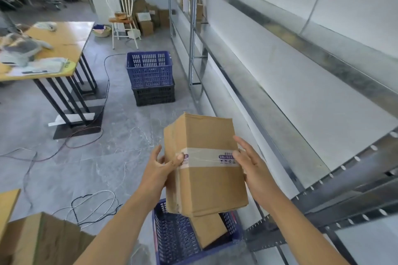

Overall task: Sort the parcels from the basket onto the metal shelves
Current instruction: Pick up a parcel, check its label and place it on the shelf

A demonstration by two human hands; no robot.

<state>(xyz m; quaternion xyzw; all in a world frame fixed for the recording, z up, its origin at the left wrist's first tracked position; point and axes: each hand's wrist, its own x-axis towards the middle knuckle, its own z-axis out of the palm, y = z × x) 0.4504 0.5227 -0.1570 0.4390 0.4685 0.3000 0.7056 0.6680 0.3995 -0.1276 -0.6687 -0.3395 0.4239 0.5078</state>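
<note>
A brown cardboard parcel [204, 135] with a band of printed tape is held up above the blue basket [172, 241]. My left hand [161, 168] grips its left edge with the thumb on the tape. My right hand [252, 163] presses flat against its right side. A second cardboard parcel [209, 230] lies tilted inside the basket below. The metal shelves [269, 97] run along the wall to the right, their near white boards bare.
A blue crate stacked on a black crate [150, 77] stands farther down the aisle. A wooden table [56, 49] with clutter sits at left, cables [90, 204] trail over the grey floor, and a large cardboard box [41, 241] is at bottom left. A white chair [122, 13] stands at the back.
</note>
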